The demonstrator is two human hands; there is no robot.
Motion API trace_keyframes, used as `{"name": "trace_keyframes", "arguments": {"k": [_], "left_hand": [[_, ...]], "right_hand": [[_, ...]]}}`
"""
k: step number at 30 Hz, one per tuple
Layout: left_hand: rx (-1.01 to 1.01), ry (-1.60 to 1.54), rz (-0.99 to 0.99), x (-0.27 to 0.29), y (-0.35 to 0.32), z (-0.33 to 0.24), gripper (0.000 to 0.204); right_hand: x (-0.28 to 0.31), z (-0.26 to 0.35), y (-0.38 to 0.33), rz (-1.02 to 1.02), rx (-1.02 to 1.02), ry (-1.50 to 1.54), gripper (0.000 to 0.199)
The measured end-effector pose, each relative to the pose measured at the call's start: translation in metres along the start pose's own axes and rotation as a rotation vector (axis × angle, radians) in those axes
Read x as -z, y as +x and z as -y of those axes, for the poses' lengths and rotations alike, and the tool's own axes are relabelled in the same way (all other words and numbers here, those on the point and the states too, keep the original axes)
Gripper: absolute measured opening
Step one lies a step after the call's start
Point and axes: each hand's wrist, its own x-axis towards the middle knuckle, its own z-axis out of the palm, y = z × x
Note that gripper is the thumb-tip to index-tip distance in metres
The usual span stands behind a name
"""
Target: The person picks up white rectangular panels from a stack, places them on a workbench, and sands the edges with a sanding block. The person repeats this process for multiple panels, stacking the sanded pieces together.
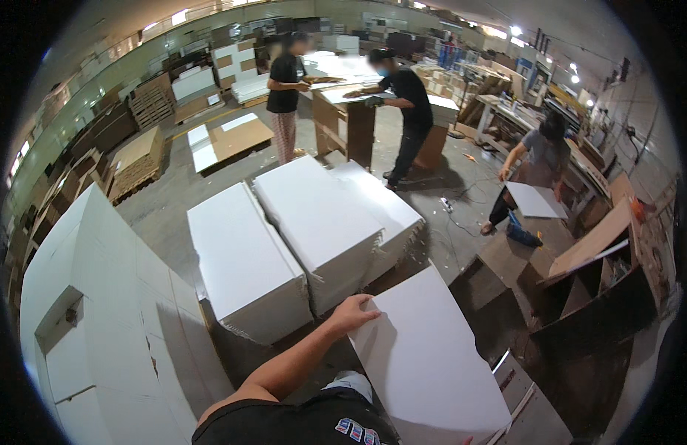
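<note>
A large white rectangular board [425, 356] lies in front of me, its far left corner in the grip of my left hand [352, 314]. The thumb rests on the board's top face, and the other fingers curl at its edge. Only a sliver of my right hand [468, 440] shows at the lower rim of the picture, on the near edge of the same board; the rest of it is hidden. Beyond the board stand stacks of white panels [247, 248] and more white panels [321, 215], side by side with a narrow gap.
A tall white panel stack [113, 319] rises at my left. Brown open-fronted cabinets [595, 289] stand at the right. One person [543, 156] handles a white panel there; two others [406, 104] work at a brown cabinet [343, 126]. A cord [462, 200] crosses the floor.
</note>
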Motion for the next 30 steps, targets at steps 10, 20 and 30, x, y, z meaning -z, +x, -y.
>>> {"name": "trace_keyframes", "arguments": {"k": [10,20,30], "left_hand": [[-0.111,-0.351,-0.395,0.141,0.048,0.025,0.058],[-0.333,-1.018,-0.781,0.363,0.106,0.027,0.042],[0.266,-0.319,-1.106,0.539,0.082,0.099,0.062]], "right_hand": [[-0.171,0.051,-0.095,0.262,0.308,-0.114,0.090],[-0.396,0.072,-0.222,0.678,0.659,-0.211,0.067],[-0.551,-0.011,-0.319,1.171,0.434,-0.089,0.052]]}}
